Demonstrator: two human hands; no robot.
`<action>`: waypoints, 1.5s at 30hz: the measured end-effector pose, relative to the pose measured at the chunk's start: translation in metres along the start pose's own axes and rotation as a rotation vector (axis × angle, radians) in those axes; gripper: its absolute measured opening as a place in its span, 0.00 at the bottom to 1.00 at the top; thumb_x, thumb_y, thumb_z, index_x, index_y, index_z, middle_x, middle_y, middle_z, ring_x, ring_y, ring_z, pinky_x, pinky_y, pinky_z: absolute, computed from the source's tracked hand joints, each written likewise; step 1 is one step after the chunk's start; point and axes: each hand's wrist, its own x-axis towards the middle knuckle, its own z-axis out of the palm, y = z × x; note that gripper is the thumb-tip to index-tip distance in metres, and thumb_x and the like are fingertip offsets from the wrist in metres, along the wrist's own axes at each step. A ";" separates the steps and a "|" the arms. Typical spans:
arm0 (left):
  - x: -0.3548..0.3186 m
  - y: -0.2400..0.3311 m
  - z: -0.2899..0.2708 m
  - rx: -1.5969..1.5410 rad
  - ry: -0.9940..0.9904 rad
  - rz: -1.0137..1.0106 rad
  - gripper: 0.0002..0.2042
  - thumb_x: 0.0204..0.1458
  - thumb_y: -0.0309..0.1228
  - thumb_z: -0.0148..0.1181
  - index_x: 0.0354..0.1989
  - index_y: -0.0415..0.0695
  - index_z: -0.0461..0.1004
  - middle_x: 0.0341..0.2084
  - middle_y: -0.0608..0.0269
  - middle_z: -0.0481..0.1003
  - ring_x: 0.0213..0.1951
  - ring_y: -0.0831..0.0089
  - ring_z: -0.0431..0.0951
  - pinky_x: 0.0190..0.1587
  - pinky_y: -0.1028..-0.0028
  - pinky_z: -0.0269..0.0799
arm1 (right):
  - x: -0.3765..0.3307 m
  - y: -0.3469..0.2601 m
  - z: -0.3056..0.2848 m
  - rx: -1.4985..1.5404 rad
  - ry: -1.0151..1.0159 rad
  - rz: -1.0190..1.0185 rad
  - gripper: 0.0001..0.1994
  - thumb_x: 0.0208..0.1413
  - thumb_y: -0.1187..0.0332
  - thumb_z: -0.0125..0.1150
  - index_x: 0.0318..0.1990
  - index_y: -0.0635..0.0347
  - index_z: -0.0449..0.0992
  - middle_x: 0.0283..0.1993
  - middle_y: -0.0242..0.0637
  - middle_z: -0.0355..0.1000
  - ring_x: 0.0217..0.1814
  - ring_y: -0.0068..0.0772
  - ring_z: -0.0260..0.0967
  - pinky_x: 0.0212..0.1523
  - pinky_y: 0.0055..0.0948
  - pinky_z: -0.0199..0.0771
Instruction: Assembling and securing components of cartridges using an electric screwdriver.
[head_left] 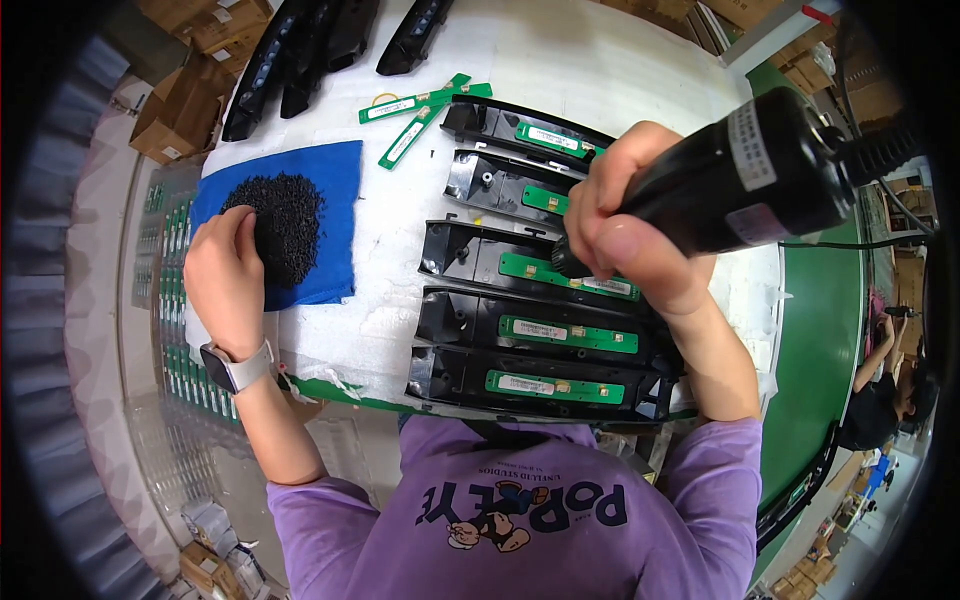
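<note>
My right hand (645,225) grips a black electric screwdriver (735,175), held tilted on its side above a row of black plastic housings (450,250). Its dark tip end points left, over the middle housing. Each housing in the row carries a narrow green circuit board (520,330) with a white label. On the left, my left hand (222,265) reaches into a pile of small black screws (295,225), which lies on a blue cloth (340,190). Its thumb and fingers are pinched together at the pile's edge; whatever is between them is hidden.
Loose green boards (405,140) lie crossed at the table's far middle. More black housings (405,45) stand at the far left. Left of the table are clear trays of boards (180,290) and cardboard boxes (180,110). The screwdriver's cord (885,150) runs right. Another person (880,390) is far right.
</note>
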 end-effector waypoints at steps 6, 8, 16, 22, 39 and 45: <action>0.006 0.019 0.002 -0.086 -0.041 -0.069 0.05 0.47 0.27 0.61 0.29 0.38 0.76 0.23 0.53 0.75 0.22 0.63 0.74 0.28 0.72 0.69 | 0.003 0.003 -0.004 0.019 -0.058 0.034 0.15 0.43 0.67 0.64 0.29 0.61 0.62 0.17 0.32 0.60 0.14 0.22 0.58 0.15 0.20 0.58; 0.008 0.034 0.004 -0.274 -0.085 -0.110 0.05 0.47 0.26 0.61 0.29 0.38 0.76 0.24 0.54 0.75 0.23 0.66 0.75 0.28 0.74 0.69 | 0.000 0.011 -0.001 0.023 -0.068 -0.026 0.14 0.43 0.67 0.64 0.29 0.62 0.62 0.18 0.32 0.61 0.15 0.22 0.58 0.16 0.21 0.59; -0.002 0.107 0.019 -1.494 -0.649 -0.305 0.07 0.54 0.24 0.55 0.36 0.34 0.76 0.28 0.60 0.77 0.29 0.80 0.76 0.34 0.82 0.72 | 0.005 -0.018 -0.009 0.154 -0.016 -0.160 0.15 0.47 0.63 0.61 0.36 0.60 0.64 0.19 0.27 0.61 0.15 0.20 0.58 0.17 0.21 0.58; -0.004 0.132 0.017 -1.849 -0.891 -0.448 0.08 0.57 0.28 0.52 0.36 0.35 0.73 0.26 0.62 0.76 0.27 0.80 0.73 0.33 0.82 0.70 | 0.006 -0.047 -0.033 0.456 -0.184 -0.442 0.19 0.56 0.53 0.52 0.46 0.56 0.64 0.24 0.25 0.64 0.21 0.20 0.61 0.33 0.26 0.60; -0.020 0.145 0.015 -2.081 -0.904 -0.507 0.09 0.58 0.29 0.52 0.39 0.36 0.73 0.28 0.60 0.75 0.28 0.78 0.73 0.34 0.80 0.70 | -0.007 -0.037 -0.004 0.356 -0.031 -0.448 0.19 0.55 0.51 0.54 0.45 0.54 0.62 0.21 0.24 0.62 0.16 0.20 0.59 0.28 0.26 0.62; -0.019 0.140 0.015 -2.233 -0.963 -0.603 0.08 0.56 0.27 0.53 0.39 0.34 0.73 0.29 0.58 0.76 0.27 0.77 0.74 0.33 0.80 0.71 | -0.003 -0.034 0.001 0.371 -0.015 -0.527 0.20 0.55 0.50 0.53 0.45 0.54 0.63 0.21 0.24 0.61 0.17 0.20 0.59 0.28 0.26 0.61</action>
